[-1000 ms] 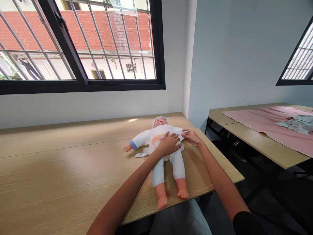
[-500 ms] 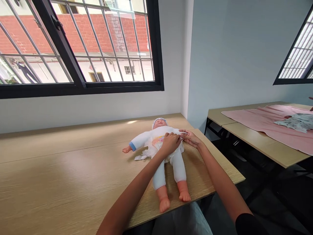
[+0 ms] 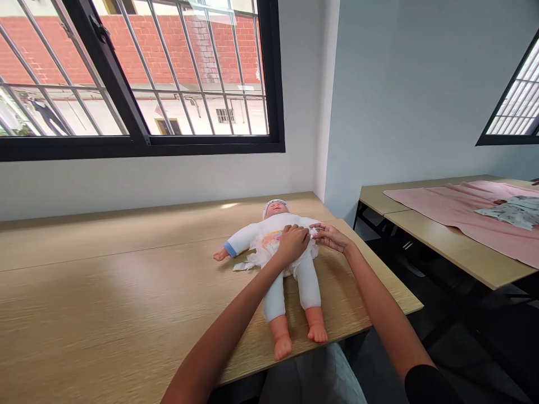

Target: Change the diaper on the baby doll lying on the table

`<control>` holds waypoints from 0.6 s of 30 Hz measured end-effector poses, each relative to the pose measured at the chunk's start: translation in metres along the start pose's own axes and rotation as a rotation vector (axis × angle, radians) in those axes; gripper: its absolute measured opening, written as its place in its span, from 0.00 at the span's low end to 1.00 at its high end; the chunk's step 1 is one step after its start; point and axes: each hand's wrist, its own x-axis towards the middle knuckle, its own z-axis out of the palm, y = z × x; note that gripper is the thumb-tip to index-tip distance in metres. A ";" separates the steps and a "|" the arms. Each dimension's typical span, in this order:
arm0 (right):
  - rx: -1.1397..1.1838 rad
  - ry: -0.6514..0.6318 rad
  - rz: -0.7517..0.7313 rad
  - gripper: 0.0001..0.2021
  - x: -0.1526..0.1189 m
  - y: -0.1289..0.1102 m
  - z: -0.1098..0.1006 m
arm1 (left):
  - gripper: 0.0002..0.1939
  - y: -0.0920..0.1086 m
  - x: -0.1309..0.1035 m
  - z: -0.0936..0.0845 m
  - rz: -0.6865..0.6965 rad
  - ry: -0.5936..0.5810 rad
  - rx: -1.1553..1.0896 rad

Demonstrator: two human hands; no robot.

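Note:
A baby doll (image 3: 273, 306) in a white suit with blue cuffs lies on its back, feet towards me. Around its hips is a white diaper (image 3: 257, 255) with a coloured print on the front; its left-hand side flap lies loose on the table. My left hand (image 3: 293, 244) rests on the diaper's front with bent fingers, gripping its upper edge. At the doll's hip on the right, my right hand (image 3: 332, 238) pinches the diaper's side edge. The two hands are close together, and the fingertips of the left are partly hidden.
The doll lies near the right end of a wooden table (image 3: 126, 303), below a barred window (image 3: 202, 73). Beyond a gap to the right, another table (image 3: 446, 233) bears a pink cloth (image 3: 438, 196) and a patterned garment (image 3: 511, 212). Part of a person's hand shows at the far right edge.
The view has shifted slightly. Both hands stay at the diaper, with the right hand's fingers moved only a little at its side edge.

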 end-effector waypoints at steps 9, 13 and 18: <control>0.060 0.008 0.021 0.17 0.001 0.002 -0.009 | 0.09 0.002 0.002 0.001 -0.115 0.009 -0.044; 0.103 0.062 0.020 0.15 0.003 0.005 -0.010 | 0.10 0.004 0.000 -0.004 -0.044 0.068 0.056; 0.128 0.091 0.025 0.13 0.005 0.007 -0.006 | 0.12 0.017 -0.002 0.002 0.383 0.015 0.104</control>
